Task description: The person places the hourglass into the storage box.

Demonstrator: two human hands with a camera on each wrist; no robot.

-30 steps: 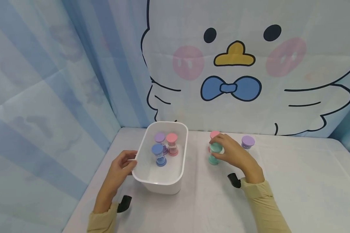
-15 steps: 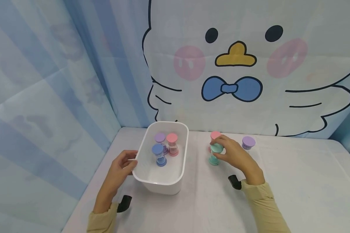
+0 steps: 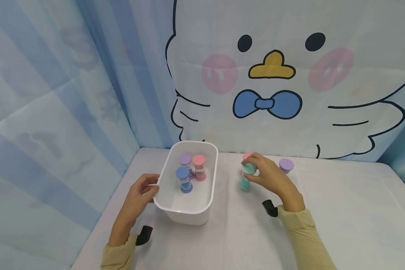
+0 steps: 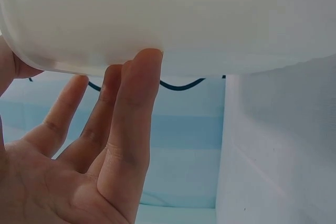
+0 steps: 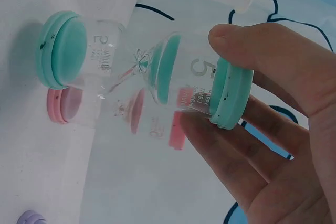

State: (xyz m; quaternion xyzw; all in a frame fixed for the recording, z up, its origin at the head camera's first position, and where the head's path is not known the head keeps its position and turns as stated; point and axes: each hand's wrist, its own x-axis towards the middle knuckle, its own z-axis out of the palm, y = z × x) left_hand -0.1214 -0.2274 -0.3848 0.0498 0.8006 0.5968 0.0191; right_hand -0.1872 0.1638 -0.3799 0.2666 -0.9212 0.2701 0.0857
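My right hand (image 3: 271, 176) pinches a small green-capped hourglass (image 5: 168, 72) by its upper cap, thumb on one side and fingers on the other. Its lower cap leans slightly left in the head view. Right behind it stands a pink hourglass (image 5: 65, 106), partly hidden by the hand in the head view. My left hand (image 3: 136, 198) touches the left side of a white plastic box (image 3: 194, 217), fingertips against its outer wall and thumb at the rim. Inside the box stand a purple hourglass (image 3: 185, 160), a pink hourglass (image 3: 199, 161) and a blue hourglass (image 3: 183, 174).
Another purple-capped hourglass (image 3: 286, 165) stands to the right, behind the right hand. A white cloth covers the table (image 3: 243, 240). A curtain (image 3: 273, 131) with a cartoon bird hangs along the table's back edge.
The green hourglass has shifted slightly left at its base and now tilts in my right hand. My left hand and the box have stayed in place.
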